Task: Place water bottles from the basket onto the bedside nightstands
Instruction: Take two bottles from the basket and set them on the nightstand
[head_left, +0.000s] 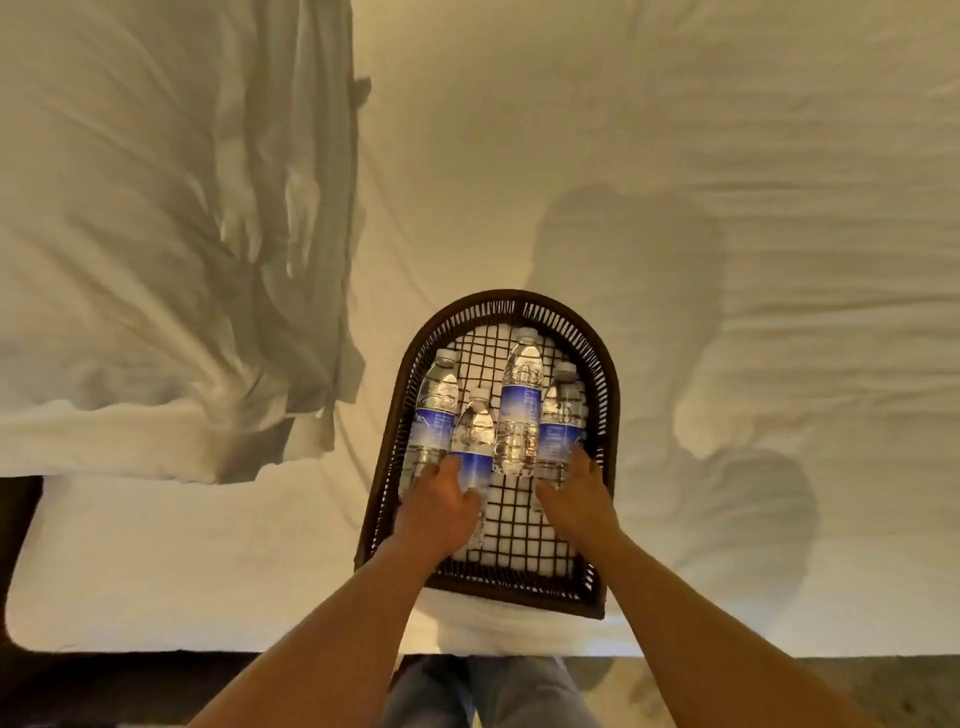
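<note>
A dark wicker basket (605, 415) lies on the white bed sheet, right in front of me. Several clear water bottles with blue labels lie in it, caps pointing away. My left hand (441, 512) wraps the lower half of the second bottle from the left (474, 431). My right hand (576, 499) closes around the base of the rightmost bottle (561, 421), thumb on its left and fingers on its right. The leftmost bottle (436, 410) and the tall middle one (519, 410) lie untouched. No nightstand is in view.
The bed (675, 156) fills most of the view, with a rumpled white duvet (171, 234) bunched at the left. The mattress edge runs across the bottom, with my jeans (488, 691) and the floor (779, 686) below it. Dark furniture (15, 519) stands at far left.
</note>
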